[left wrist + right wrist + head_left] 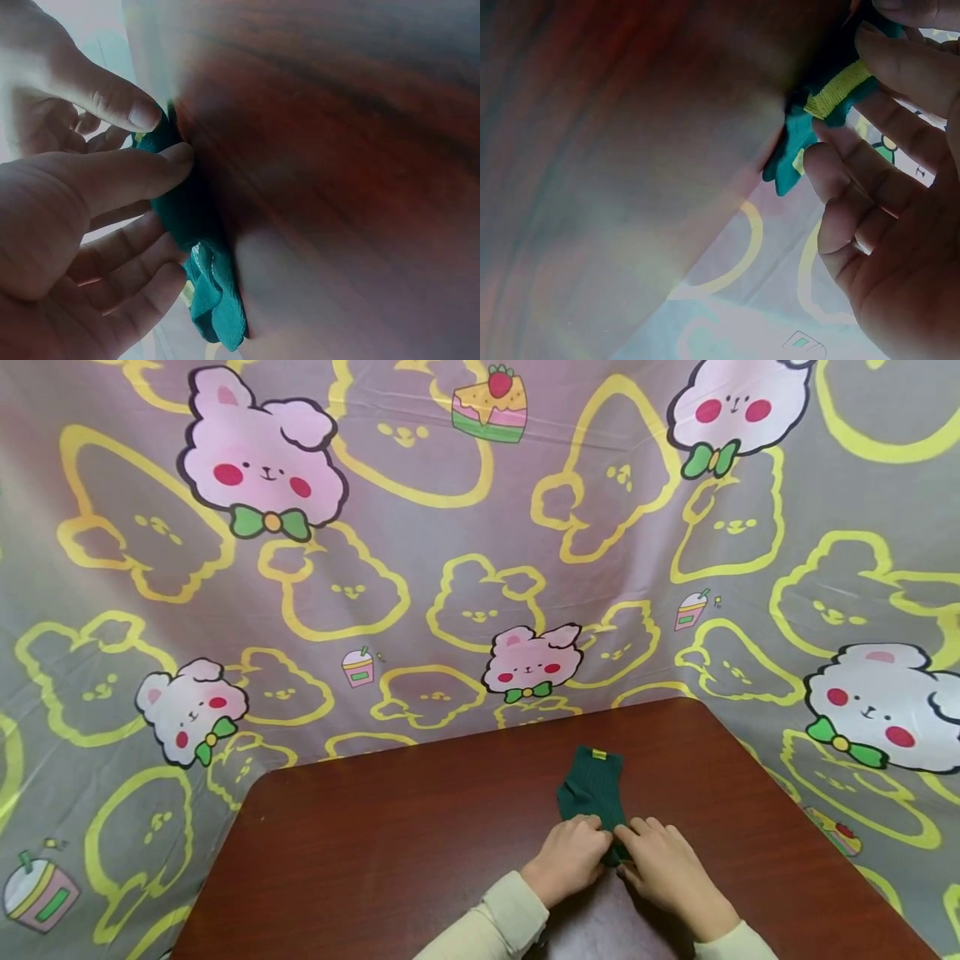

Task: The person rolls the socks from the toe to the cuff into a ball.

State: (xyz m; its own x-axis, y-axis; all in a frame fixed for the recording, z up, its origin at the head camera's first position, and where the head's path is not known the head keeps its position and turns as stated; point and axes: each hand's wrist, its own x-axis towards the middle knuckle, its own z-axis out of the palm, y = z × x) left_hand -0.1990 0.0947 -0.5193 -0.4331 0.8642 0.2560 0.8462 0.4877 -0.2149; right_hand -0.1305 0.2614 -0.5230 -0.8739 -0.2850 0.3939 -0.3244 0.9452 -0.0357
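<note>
A dark green ribbed sock (596, 781) lies on the brown table, its cuff with a small yellow label (599, 754) pointing to the far side. At the near end, my left hand (573, 856) pinches the fabric between thumb and fingers. Close beside it, my right hand (667, 864) pinches the same end. The left wrist view shows both thumbs pressing on a bunched green edge, with the loose part of the sock (214, 292) trailing away. A yellow band (838, 90) crosses the fabric near the right fingers. Whether a second sock lies beneath cannot be told.
The wood-grain table (390, 843) has rounded far corners. Behind it and along both sides hangs a grey-pink cloth (420, 610) printed with yellow outlines and white rabbits, close to the table's edges.
</note>
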